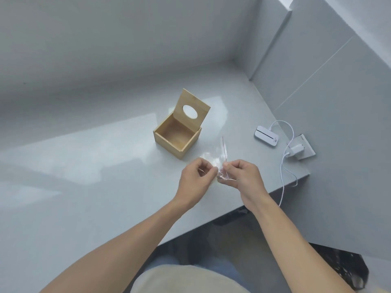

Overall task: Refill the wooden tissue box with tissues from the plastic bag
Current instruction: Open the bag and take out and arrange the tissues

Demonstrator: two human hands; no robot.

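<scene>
- The wooden tissue box (177, 138) sits on the grey counter (84, 166), just beyond the hands, with its hinged lid (193, 108) tipped up and back so the oval slot faces the camera.
- The inside of the box is bare wood; no tissues are in it, so the refill itself is not yet done.
- The plastic bag (213, 160) is clear with a thin red strip along one edge, and it is held up between the two hands, near the front corner of the box but not touching it.
- The left hand (195, 178) pinches one side of the bag, thumb and fingertips closed tight on the film.
- The right hand (241, 176) pinches the other side the same way, fingers curled in and closed on the plastic.
- The step in hand looks like opening the bag or pulling its sides apart; I cannot tell whether it is already open.
- The bag is so clear and crumpled that I cannot tell whether tissues are inside it.
- What seems left: get the bag open, take the tissues out, lay them in the box, feed one through the slot perhaps, and shut the lid.
- Off to the right lie a small white device (267, 136), a charger plug (296, 149) and a white cable (284, 166), well apart from the work.
</scene>
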